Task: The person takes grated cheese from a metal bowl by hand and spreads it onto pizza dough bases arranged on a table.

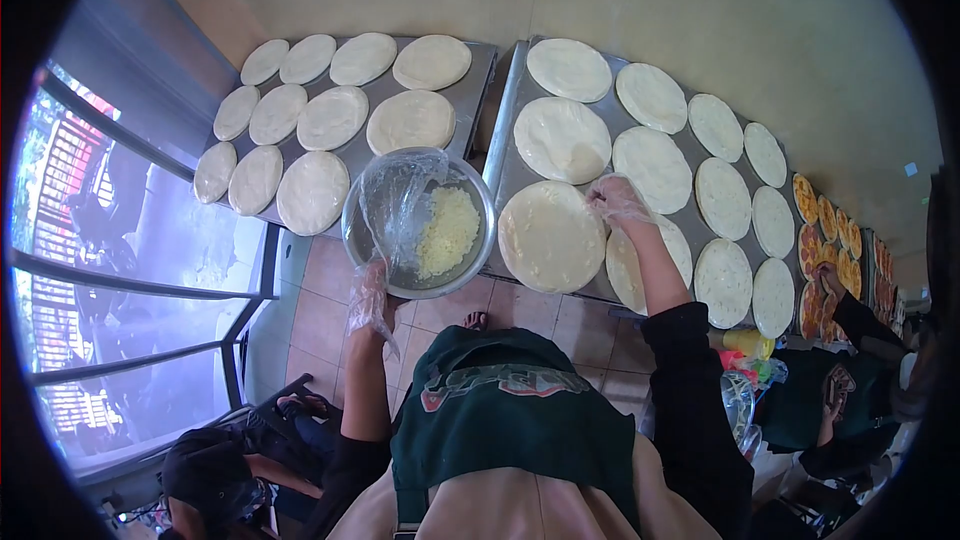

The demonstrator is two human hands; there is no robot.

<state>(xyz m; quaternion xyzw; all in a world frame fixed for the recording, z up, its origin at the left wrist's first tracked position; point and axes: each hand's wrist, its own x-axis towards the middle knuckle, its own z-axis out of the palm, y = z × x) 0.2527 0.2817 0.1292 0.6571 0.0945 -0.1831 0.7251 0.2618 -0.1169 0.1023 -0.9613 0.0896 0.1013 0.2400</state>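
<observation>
My left hand (372, 295), in a clear plastic glove, grips the near rim of a metal bowl (487, 208). Inside the bowl lies a heap of pale grated cheese (446, 232), with clear plastic film (392, 202) over the left part. My right hand (618, 202), also gloved, is over the right edge of a dough round (550, 237) with small pale bits scattered on it. Its fingers are curled together, and whatever they hold is hidden. Under my right forearm a second dough round (640, 265) is partly covered.
Dough rounds in rows cover a left metal table (478, 70) and a right one (508, 125), a narrow gap between them. Topped pizzas (810, 250) lie farther right, where another person's hand (828, 280) reaches. Someone sits at lower left (215, 480).
</observation>
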